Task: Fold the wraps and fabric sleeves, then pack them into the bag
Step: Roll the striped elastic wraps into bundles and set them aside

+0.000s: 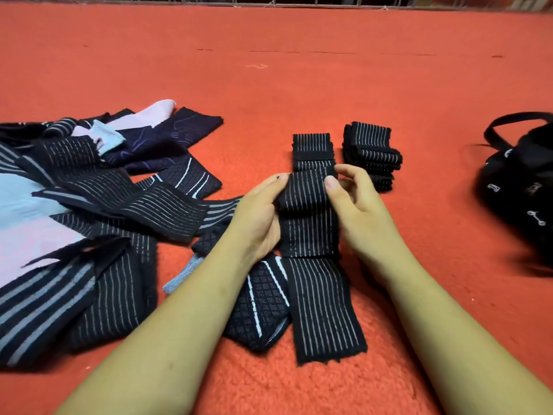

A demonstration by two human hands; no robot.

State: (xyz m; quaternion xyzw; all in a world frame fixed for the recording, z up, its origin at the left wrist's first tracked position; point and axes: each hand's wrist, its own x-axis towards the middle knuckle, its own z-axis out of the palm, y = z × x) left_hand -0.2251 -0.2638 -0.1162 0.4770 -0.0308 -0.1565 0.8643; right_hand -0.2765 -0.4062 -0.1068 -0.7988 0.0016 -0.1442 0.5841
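Red carpet (pixel 299 85) lies under a long black wrap with thin white stripes (pixel 321 298), which I hold in both hands at a raised fold partway along its length. My left hand (pixel 260 211) grips the wrap's left edge with the thumb on top of the fold. My right hand (pixel 356 199) pinches the right edge, its fingers curled round the cloth. The wrap's near end lies flat on the carpet toward me, and its far end rests doubled over beyond my fingers. Just right of that far end stands a stack of folded striped wraps (pixel 371 154), apart from the wrap in my hands. Well to the right of the wrap sits the black bag (pixel 520 190), its handle up. Left of the wrap sprawls a loose pile of unfolded wraps and sleeves (pixel 89 205), black, pink and pale blue. A quilted black sleeve (pixel 263 304) lies against the wrap's left edge, partly under my left forearm.
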